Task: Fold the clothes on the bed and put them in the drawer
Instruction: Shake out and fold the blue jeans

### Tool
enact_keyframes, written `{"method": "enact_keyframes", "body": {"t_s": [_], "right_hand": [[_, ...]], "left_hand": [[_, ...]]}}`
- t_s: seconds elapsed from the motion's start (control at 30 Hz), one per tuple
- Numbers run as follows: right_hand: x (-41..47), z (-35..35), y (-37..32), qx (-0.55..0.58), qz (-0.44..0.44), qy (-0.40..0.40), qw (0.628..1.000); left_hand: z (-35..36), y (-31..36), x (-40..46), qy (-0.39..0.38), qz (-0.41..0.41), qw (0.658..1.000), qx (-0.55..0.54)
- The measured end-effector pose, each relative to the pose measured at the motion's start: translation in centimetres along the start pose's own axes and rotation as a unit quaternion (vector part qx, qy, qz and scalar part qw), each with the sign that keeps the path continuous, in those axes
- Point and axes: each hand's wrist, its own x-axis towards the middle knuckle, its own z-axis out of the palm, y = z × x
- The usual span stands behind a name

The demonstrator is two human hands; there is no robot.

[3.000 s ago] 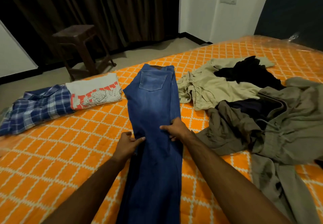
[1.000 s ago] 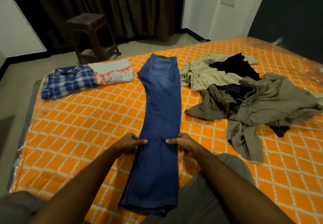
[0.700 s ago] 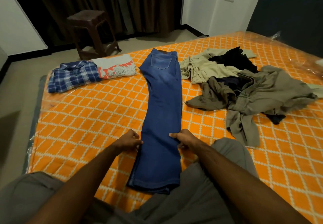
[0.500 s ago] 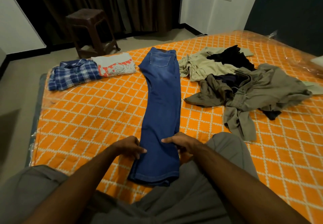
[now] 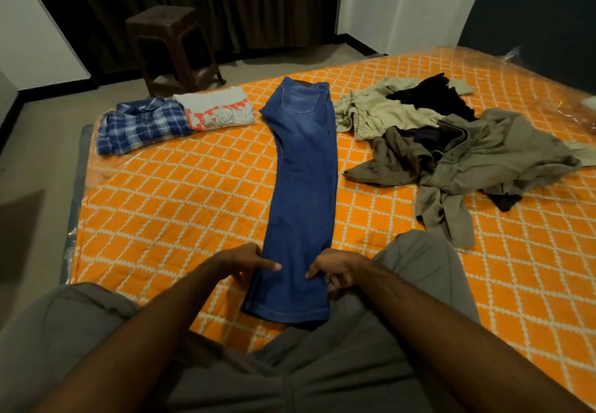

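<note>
Dim, warm indoor light. Glare glints off the plastic wrap (image 5: 516, 54) toward 2 o'clock. The curtain (image 5: 206, 3) at 12 o'clock sinks into darkness. Wide-angle bending shows at the edges; forearms at 6 o'clock look soft.

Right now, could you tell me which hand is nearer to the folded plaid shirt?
Left. The left hand grips the jeans' left edge, on the plaid shirt's side; the right hand grips the opposite edge, farther away.
</note>
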Motion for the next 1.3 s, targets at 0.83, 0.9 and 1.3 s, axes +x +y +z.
{"method": "enact_keyframes", "body": {"t_s": [0.83,0.9,1.3], "right_hand": [[-4.6,7.9,1.4,-0.521,-0.382,0.139,0.75],[-4.5,8.1,1.6,-0.508,-0.386,0.127,0.759],[-2.9,8.8,2.6,-0.565,-0.279,0.105,0.769]], "left_hand": [[-1.4,-1.2,-1.0,0.067,0.034,0.995,0.071],[-0.8,-1.8,-0.2,0.05,0.034,0.992,0.112],[0.8,-2.3,1.2,0.124,0.07,0.987,0.075]]}}
